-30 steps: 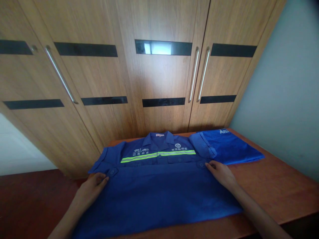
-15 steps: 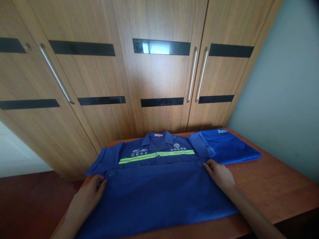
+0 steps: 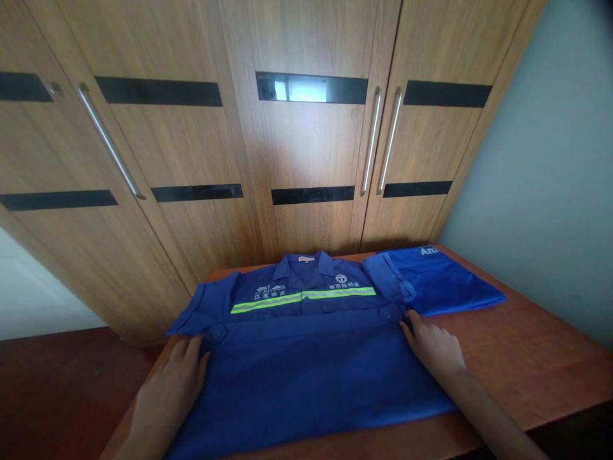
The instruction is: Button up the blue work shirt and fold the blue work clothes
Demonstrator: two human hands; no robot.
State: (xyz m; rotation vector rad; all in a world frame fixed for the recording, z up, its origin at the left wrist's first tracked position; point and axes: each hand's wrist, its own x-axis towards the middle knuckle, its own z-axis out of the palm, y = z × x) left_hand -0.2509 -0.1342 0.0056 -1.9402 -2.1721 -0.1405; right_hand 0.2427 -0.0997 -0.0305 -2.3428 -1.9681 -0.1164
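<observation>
A dark blue work shirt [image 3: 306, 377] lies spread on the table, collar toward the wardrobe. Its hem part is folded up over the chest, just below a yellow-green reflective stripe [image 3: 340, 294]. At the left side of the folded band, beside a buttoned tab [image 3: 216, 334], my left hand [image 3: 170, 386] has its fingers curled on the cloth. My right hand [image 3: 437, 345] pinches the band's right end near the other tab [image 3: 390, 312], thumb and forefinger at the edge. The fingertips' exact hold is partly hidden.
Right of the shirt lies a brighter blue folded cloth [image 3: 450, 287] with white lettering. The reddish-brown wooden table [image 3: 536, 364] extends to the right. A wooden wardrobe [image 3: 311, 147] with metal handles stands behind, and a pale wall [image 3: 541, 191] borders the right side.
My right hand has shifted slightly right along the shirt's edge. My left hand has turned and lies a little lower and closer over the left edge. The shirt keeps its folded shape.
</observation>
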